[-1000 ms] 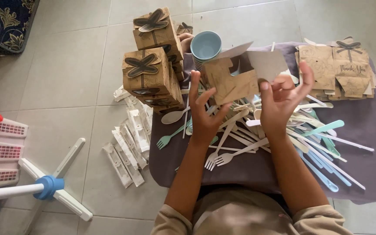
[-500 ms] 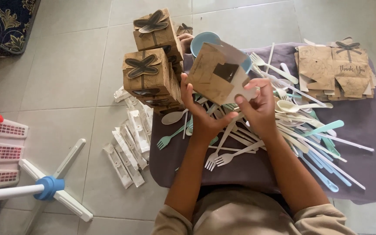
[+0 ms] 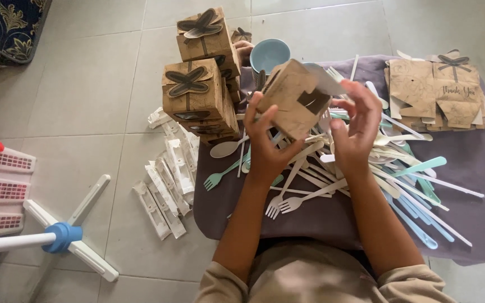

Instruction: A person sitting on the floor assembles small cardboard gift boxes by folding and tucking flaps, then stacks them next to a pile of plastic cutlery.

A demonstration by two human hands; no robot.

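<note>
1. Your left hand [image 3: 268, 143] grips a brown kraft box [image 3: 290, 98] from below and from its left side; the fingers are spread and curled round the lower edges, thumb up against the near face.
2. Your right hand [image 3: 355, 132] is half open, fingers loosely bent. Its fingertips [image 3: 360, 92] touch the box's right side near the white inner flap [image 3: 324, 81] that stands open at the top.
3. The box is held up in the air, tilted, above the pile of cutlery [image 3: 366, 163], between both hands.
4. The cutlery, white and pale green or blue forks and spoons, lies scattered on a purple cloth [image 3: 478, 163] just under your hands.
5. A stack of finished boxes [image 3: 200, 84] with dark bows stands at the cloth's left edge, close beside your left hand but not touching it.
6. A pale blue cup [image 3: 269, 54] sits just behind the held box.
7. Flat, unfolded boxes [image 3: 436, 92] lie at the far right of the cloth, well apart from your hands.
8. White wrapped packets [image 3: 166, 185] lie on the tiled floor left of the cloth.
</note>
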